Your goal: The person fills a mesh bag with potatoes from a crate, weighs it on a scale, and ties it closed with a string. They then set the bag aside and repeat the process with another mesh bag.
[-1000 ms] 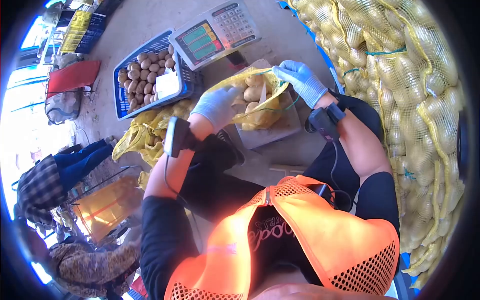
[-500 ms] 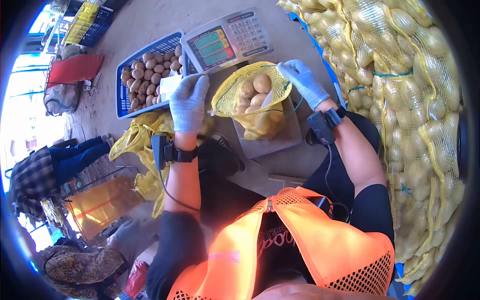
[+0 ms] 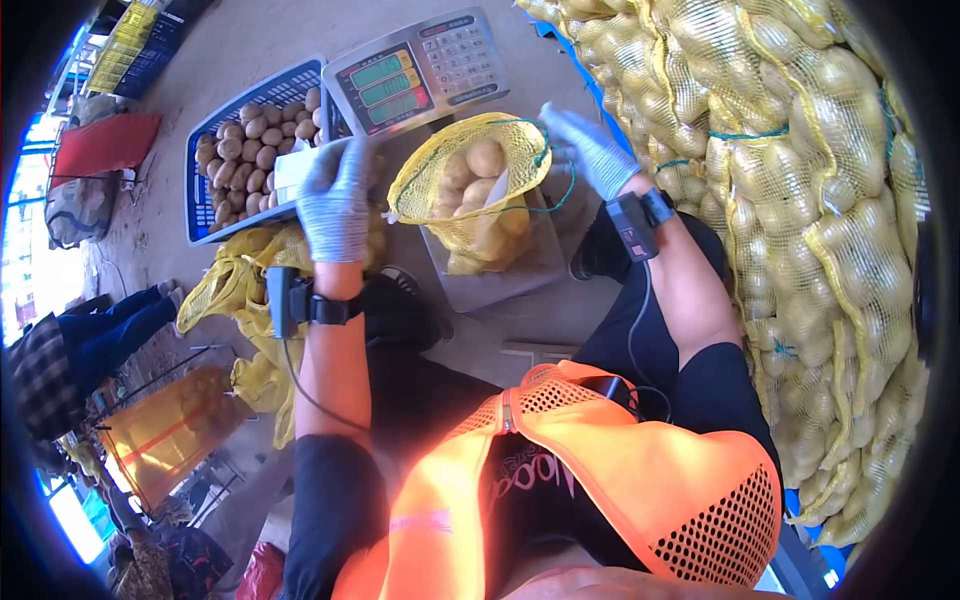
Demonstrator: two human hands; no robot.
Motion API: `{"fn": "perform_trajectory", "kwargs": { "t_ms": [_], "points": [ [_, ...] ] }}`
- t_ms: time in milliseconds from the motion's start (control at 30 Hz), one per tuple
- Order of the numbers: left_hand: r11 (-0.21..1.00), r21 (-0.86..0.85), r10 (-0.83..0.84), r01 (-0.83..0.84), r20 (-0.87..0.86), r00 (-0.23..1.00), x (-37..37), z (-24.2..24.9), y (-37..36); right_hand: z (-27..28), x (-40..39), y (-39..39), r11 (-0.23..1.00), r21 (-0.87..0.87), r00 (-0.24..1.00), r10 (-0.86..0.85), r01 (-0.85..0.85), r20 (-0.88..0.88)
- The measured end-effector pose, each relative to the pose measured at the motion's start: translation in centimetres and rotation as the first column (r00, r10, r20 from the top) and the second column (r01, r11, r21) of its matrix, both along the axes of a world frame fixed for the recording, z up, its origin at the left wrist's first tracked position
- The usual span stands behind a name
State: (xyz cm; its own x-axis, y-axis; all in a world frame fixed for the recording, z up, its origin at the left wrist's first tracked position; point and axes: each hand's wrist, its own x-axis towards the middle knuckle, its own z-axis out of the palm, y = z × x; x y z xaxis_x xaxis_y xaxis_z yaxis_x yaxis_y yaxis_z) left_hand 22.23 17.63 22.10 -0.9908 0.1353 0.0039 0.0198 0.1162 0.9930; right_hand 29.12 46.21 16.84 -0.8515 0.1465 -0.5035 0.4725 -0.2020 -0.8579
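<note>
A yellow mesh bag (image 3: pixel 470 240) of potatoes (image 3: pixel 485 158) stands with its mouth wide open on the scale's platform (image 3: pixel 500 285). A green drawstring (image 3: pixel 545 208) runs along its rim and loops out to the right. My right hand (image 3: pixel 590 152), in a pale glove, is beside the rim and drawstring, its fingers stretched out and apart. Left of the bag, my gloved left hand (image 3: pixel 337 205) is raised with fingers slightly apart and nothing visible in it. Behind it is a white piece (image 3: pixel 292 172), perhaps paper, at the crate's edge. The scale's display panel (image 3: pixel 415 75) is lit.
A blue crate (image 3: pixel 195 190) of potatoes stands at the left, above crumpled yellow mesh bags (image 3: pixel 265 330). Filled potato bags (image 3: pixel 780 200) are stacked along the right. Other people (image 3: pixel 60 360) are at the far left, near an orange sheet (image 3: pixel 170 435).
The view has shifted, so the scale, crate and bag appear further left. My left hand has turned slightly, its fingertips now pointing more upward. My right hand's fingers have straightened beside the rim.
</note>
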Motion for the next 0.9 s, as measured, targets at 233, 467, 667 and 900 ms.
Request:
{"fn": "perform_trajectory", "kwargs": {
  "t_ms": [233, 467, 667, 900],
  "points": [
    [0.847, -0.421, -0.429, 0.325, -0.178, 0.886, 3.6, -2.3, 7.3, -0.7, 1.0, -1.0, 0.989, 0.033, 0.990, 0.141, -0.141, 0.006],
    [0.401, -0.830, -0.664, 0.388, 0.029, 0.748, 6.3, -1.8, 10.6, -1.1, 1.7, -0.2, 0.627, 0.778, 0.956, 0.254, -0.046, -0.148],
    [0.515, -0.761, -0.659, 0.395, -0.057, 0.750, 5.2, -4.5, 10.3, 3.0, 3.8, 1.9, 0.413, 0.911, 0.940, 0.313, -0.008, -0.134],
    [0.869, -0.421, -0.456, 0.260, -0.479, 0.750, 6.6, 0.2, 11.4, 8.9, 6.2, 0.0, 0.837, 0.394, 0.731, -0.009, 0.379, -0.682]
  ]
}}
